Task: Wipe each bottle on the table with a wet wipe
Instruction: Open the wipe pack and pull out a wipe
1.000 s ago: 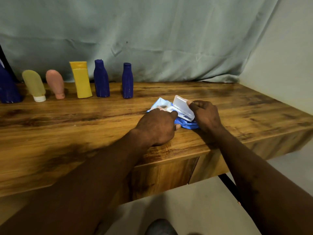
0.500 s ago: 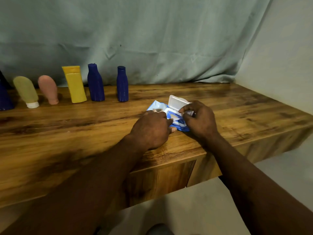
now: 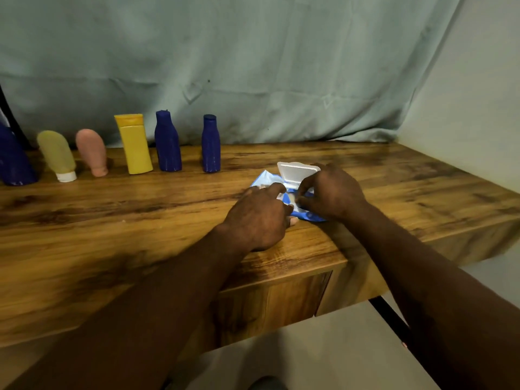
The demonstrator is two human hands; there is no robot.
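A blue wet wipe pack [image 3: 266, 180] lies on the wooden table [image 3: 140, 209], its white flip lid [image 3: 296, 171] standing open. My left hand [image 3: 259, 218] grips the pack's near left edge, thumb under and fingers over it. My right hand [image 3: 333, 192] pinches a pale bit of wet wipe [image 3: 292, 199] at the pack's opening. Along the back stand several bottles: a dark blue one [image 3: 11, 161] at the frame's edge, a pale green one [image 3: 57, 156], a pink one [image 3: 91, 152], a yellow one [image 3: 134, 144] and two dark blue ones [image 3: 168, 142] [image 3: 211, 144].
A grey-green cloth [image 3: 253, 66] hangs behind the table. A pale wall [image 3: 478, 108] closes the right side. The table's front edge runs just below my wrists, with a cabinet front [image 3: 267, 305] and a dark metal leg [image 3: 391, 319] underneath.
The lid has swung from tilted to upright and open. My right hand let go of the lid and moved down to the pack's opening. My left hand stayed on the pack.
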